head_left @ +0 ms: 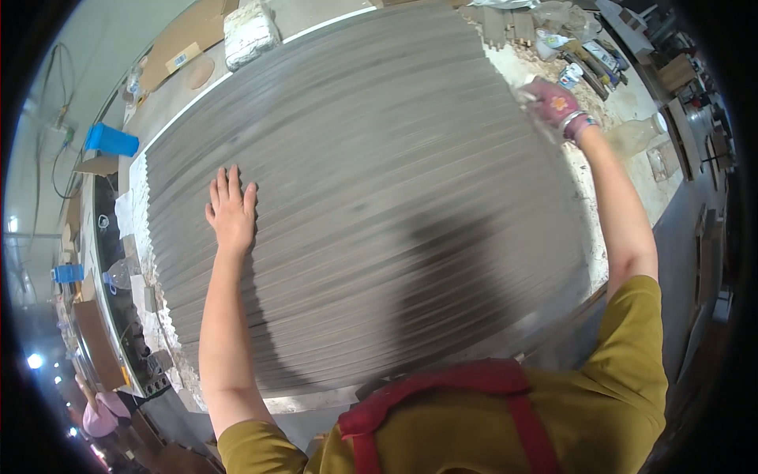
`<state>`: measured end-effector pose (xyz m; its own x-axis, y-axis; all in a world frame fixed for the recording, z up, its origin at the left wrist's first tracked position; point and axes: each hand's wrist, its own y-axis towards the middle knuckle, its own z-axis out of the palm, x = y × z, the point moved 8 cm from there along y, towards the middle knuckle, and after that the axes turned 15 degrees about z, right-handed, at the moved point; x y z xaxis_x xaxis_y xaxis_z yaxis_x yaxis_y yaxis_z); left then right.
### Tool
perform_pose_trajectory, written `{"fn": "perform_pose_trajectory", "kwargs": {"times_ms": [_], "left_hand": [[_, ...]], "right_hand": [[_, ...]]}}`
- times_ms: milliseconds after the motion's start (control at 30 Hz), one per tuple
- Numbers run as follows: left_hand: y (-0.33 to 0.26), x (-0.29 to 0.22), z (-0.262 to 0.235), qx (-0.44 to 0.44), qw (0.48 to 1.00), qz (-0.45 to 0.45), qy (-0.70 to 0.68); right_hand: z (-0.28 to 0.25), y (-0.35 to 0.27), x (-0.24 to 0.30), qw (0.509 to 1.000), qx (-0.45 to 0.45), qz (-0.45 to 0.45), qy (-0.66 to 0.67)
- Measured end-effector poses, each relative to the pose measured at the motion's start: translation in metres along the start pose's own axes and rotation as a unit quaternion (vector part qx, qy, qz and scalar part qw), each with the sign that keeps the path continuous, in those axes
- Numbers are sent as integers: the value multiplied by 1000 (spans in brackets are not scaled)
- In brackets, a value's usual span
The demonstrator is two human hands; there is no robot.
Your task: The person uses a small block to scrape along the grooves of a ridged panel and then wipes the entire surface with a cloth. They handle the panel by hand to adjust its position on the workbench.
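Observation:
A wide panel of grey-brown, wood-like strips [355,158], laid side by side with uneven ends, spreads in front of me. On its left part my bare left hand [229,212] lies flat, fingers stretched out and apart, holding nothing. At the panel's far right edge is my right hand [555,107], in a pink glove with a flower on its back. Its fingers are curled closed, and a small pale bit shows at their tips, blurred, so I cannot tell what it is. A whitish, crusted border [588,213] of the work surface runs beside the panel's right edge.
Beyond my right hand lie a small white-and-blue container [570,76], several tubes and tools, and a cloudy plastic bottle [638,134]. A blue cup [112,141] stands at the left. A white wrapped bundle [250,35] and cardboard [183,47] lie at the back. Another person [103,412] is far lower left.

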<state>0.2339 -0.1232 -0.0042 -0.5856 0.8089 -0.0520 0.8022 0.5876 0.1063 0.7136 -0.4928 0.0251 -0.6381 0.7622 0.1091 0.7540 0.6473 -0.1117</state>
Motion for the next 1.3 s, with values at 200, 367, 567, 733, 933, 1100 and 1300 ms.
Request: {"fn": "perform_pose_trajectory", "kwargs": {"times_ms": [200,367,567,733,933,1100,1300], "left_hand": [[-10,11,-2,15,1000,-22,15],[8,-6,0,12,1000,3,-5],[-11,10,-1,-18,1000,-2,10],[3,-4,-1,-11,1000,0,27],[-6,9,1,-5,1000,-10,19],[-4,8,2,-22,1000,0,14],[-2,-4,-1,-33,999,8,19]], "right_hand": [[-69,-58,224,974,-64,-159,145],[38,-74,349,981,42,-190,-10],[18,-20,163,973,-160,-163,39],[-39,-30,-64,980,-174,77,-65],[-103,-116,121,964,-218,-117,101],[-2,-167,251,958,-14,-285,26],[3,-108,41,986,-140,-86,18]]}}
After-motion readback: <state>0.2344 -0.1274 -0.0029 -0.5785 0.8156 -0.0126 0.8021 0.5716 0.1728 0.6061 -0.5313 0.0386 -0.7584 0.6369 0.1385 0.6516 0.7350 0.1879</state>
